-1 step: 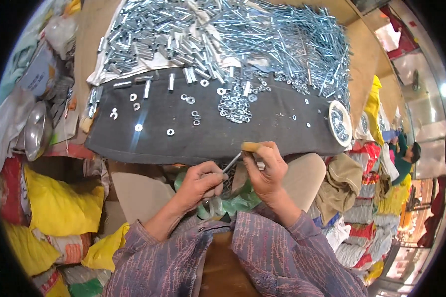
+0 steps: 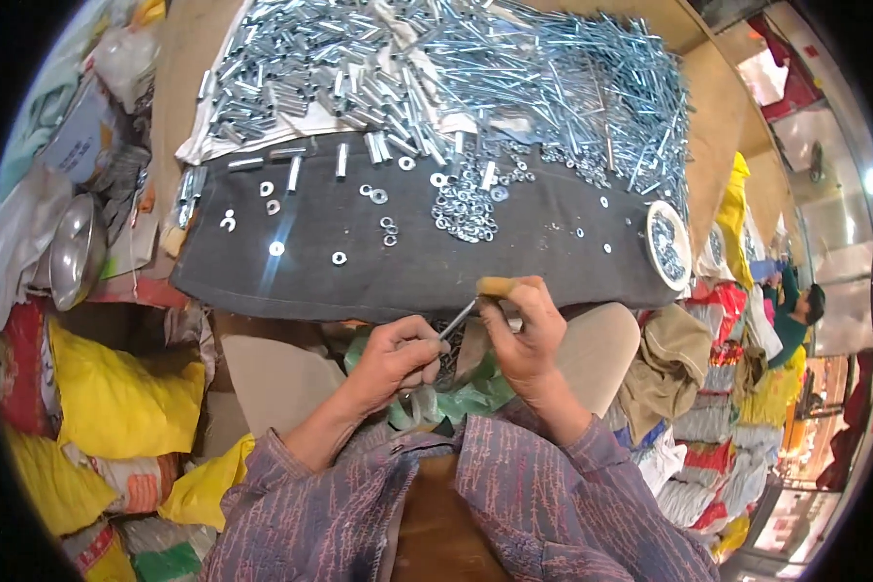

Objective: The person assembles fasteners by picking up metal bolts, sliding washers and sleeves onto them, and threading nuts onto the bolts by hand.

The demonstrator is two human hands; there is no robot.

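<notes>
While the left hand (image 2: 394,359) pinches a rod (image 2: 459,319), the right hand (image 2: 528,332) curls at its tip, grip unclear; poses unchanged, same step likely.

Room over dark cloth (image 2: 422,276), rods (image 2: 577,87) beyond

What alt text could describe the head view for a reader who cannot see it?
A person's left hand holds a thin grey metal rod, its upper end at the right hand. Beyond them, small silvery metal rings lie on dark cloth, before heaped shiny metal tubes and long bluish metal rods.
</notes>
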